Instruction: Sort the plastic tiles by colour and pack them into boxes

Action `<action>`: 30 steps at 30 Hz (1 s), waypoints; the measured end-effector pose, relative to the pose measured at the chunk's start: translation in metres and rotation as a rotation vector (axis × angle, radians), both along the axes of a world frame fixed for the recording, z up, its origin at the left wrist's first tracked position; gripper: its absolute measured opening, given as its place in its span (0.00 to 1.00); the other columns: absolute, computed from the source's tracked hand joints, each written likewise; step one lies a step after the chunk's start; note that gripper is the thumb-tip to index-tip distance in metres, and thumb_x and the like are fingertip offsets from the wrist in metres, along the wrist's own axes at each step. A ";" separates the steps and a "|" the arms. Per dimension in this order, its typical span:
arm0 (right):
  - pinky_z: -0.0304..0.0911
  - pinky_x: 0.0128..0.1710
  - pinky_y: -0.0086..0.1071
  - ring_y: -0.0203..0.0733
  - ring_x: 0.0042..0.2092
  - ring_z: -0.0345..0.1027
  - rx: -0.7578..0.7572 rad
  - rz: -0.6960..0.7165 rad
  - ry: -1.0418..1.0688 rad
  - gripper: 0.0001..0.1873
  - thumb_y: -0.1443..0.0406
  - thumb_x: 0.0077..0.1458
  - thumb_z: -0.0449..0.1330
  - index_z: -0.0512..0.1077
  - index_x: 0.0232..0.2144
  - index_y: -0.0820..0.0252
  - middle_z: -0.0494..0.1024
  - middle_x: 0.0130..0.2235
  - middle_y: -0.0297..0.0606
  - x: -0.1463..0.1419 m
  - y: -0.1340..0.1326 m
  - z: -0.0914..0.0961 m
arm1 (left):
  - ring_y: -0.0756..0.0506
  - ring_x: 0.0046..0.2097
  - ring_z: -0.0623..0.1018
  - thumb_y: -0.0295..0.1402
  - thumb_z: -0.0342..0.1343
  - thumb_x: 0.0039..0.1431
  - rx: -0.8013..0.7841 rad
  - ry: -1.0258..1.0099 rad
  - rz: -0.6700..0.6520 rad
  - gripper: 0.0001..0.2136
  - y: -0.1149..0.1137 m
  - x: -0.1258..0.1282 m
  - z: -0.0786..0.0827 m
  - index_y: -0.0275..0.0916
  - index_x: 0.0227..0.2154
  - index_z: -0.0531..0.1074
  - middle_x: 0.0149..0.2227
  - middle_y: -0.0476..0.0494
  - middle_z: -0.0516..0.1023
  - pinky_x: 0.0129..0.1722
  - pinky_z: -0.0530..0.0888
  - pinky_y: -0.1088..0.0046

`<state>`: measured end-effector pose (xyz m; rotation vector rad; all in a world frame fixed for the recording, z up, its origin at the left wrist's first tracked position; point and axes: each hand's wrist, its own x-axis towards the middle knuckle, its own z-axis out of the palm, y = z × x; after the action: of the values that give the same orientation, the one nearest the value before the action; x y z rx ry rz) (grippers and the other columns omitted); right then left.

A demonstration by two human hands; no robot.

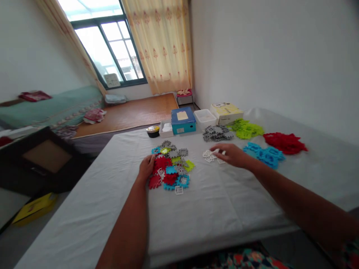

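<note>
A mixed pile of interlocking plastic pieces (163, 163) in red, blue, lime, grey and white lies on the cloth-covered table. My left hand (147, 167) rests against its left edge, touching the red pieces, fingers loosely bent and holding nothing that I can see. To the right, my right hand (230, 154) reaches over a small group of white grid-like pieces (208, 155). Its thumb and fingers are apart, close above those pieces. One white square frame (178, 190) lies at the near edge of the mixed pile.
Sorted heaps stand at the right: grey pieces (217, 133), lime pieces (247, 129), blue pieces (265, 155) and red pieces (286, 143). Behind them are a blue box (183, 121), a white plastic tub (205, 118), a yellow-and-white box (226, 113) and a black bowl (153, 131).
</note>
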<state>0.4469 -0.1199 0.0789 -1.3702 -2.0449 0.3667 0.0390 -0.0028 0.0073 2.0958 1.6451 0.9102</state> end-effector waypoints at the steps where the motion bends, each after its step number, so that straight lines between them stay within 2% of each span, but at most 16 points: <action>1: 0.66 0.38 0.32 0.38 0.33 0.72 -0.023 0.122 -0.023 0.14 0.61 0.57 0.57 0.75 0.43 0.56 0.79 0.41 0.40 -0.029 0.002 -0.005 | 0.42 0.49 0.76 0.43 0.40 0.64 0.002 -0.004 0.001 0.22 -0.001 0.001 0.001 0.39 0.45 0.77 0.46 0.42 0.80 0.52 0.69 0.66; 3: 0.67 0.43 0.35 0.41 0.39 0.73 -0.026 0.278 -0.080 0.15 0.62 0.57 0.58 0.74 0.46 0.56 0.78 0.44 0.42 -0.076 0.005 -0.020 | 0.43 0.49 0.76 0.42 0.41 0.64 0.009 -0.013 -0.006 0.21 -0.002 0.001 0.001 0.39 0.45 0.77 0.46 0.42 0.80 0.52 0.69 0.66; 5: 0.65 0.49 0.39 0.46 0.48 0.70 0.011 0.332 -0.114 0.20 0.60 0.55 0.61 0.71 0.50 0.58 0.75 0.49 0.46 -0.110 0.008 -0.036 | 0.43 0.49 0.76 0.41 0.41 0.64 0.014 -0.020 -0.010 0.21 -0.001 0.000 -0.001 0.38 0.44 0.77 0.46 0.41 0.80 0.52 0.69 0.66; 7: 0.62 0.53 0.43 0.49 0.54 0.65 0.052 0.337 -0.114 0.25 0.58 0.54 0.63 0.69 0.53 0.58 0.73 0.53 0.48 -0.129 0.010 -0.052 | 0.43 0.49 0.76 0.41 0.41 0.64 0.012 -0.022 -0.005 0.20 0.000 -0.001 -0.004 0.39 0.44 0.77 0.46 0.42 0.80 0.52 0.69 0.66; 10: 0.61 0.54 0.43 0.47 0.54 0.65 0.093 0.348 -0.071 0.20 0.59 0.58 0.60 0.70 0.52 0.56 0.74 0.52 0.45 -0.139 0.010 -0.066 | 0.43 0.50 0.75 0.41 0.42 0.64 0.006 -0.026 0.005 0.20 0.002 -0.001 -0.007 0.40 0.44 0.77 0.46 0.44 0.80 0.53 0.69 0.66; 13: 0.61 0.54 0.40 0.44 0.52 0.67 0.107 0.340 0.046 0.15 0.61 0.63 0.53 0.72 0.50 0.56 0.76 0.49 0.42 -0.135 0.009 -0.069 | 0.43 0.50 0.75 0.41 0.42 0.64 0.000 -0.027 0.003 0.19 0.003 -0.001 -0.007 0.40 0.44 0.77 0.47 0.44 0.80 0.53 0.69 0.66; 15: 0.62 0.52 0.38 0.43 0.49 0.68 0.091 0.264 0.158 0.15 0.60 0.64 0.51 0.74 0.46 0.56 0.77 0.46 0.42 -0.129 0.011 -0.067 | 0.43 0.50 0.76 0.41 0.42 0.64 -0.002 -0.018 0.003 0.19 0.004 0.000 -0.006 0.40 0.44 0.77 0.46 0.43 0.80 0.53 0.69 0.66; 20: 0.66 0.40 0.33 0.41 0.40 0.71 0.010 0.073 0.326 0.15 0.57 0.61 0.53 0.76 0.39 0.57 0.78 0.38 0.41 -0.110 0.025 -0.060 | 0.43 0.51 0.76 0.41 0.42 0.64 0.013 -0.031 -0.022 0.20 0.004 -0.001 -0.005 0.39 0.44 0.77 0.46 0.42 0.80 0.53 0.69 0.66; 26: 0.65 0.35 0.31 0.39 0.33 0.71 -0.118 -0.014 0.440 0.15 0.55 0.55 0.59 0.74 0.40 0.58 0.78 0.30 0.35 -0.085 0.042 -0.064 | 0.43 0.51 0.75 0.43 0.41 0.64 -0.002 -0.019 -0.031 0.21 0.004 -0.001 -0.004 0.39 0.45 0.76 0.47 0.42 0.79 0.54 0.68 0.65; 30: 0.65 0.34 0.31 0.39 0.32 0.71 -0.080 -0.111 0.450 0.14 0.56 0.53 0.59 0.73 0.36 0.59 0.78 0.31 0.36 -0.061 0.057 -0.065 | 0.42 0.51 0.75 0.44 0.40 0.64 -0.002 -0.017 -0.025 0.23 0.006 -0.003 -0.006 0.38 0.45 0.76 0.48 0.40 0.79 0.54 0.68 0.65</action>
<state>0.3856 -0.0629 0.0137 -1.3009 -1.5946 0.6487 0.0364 0.0029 0.0017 2.0969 1.6074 0.9153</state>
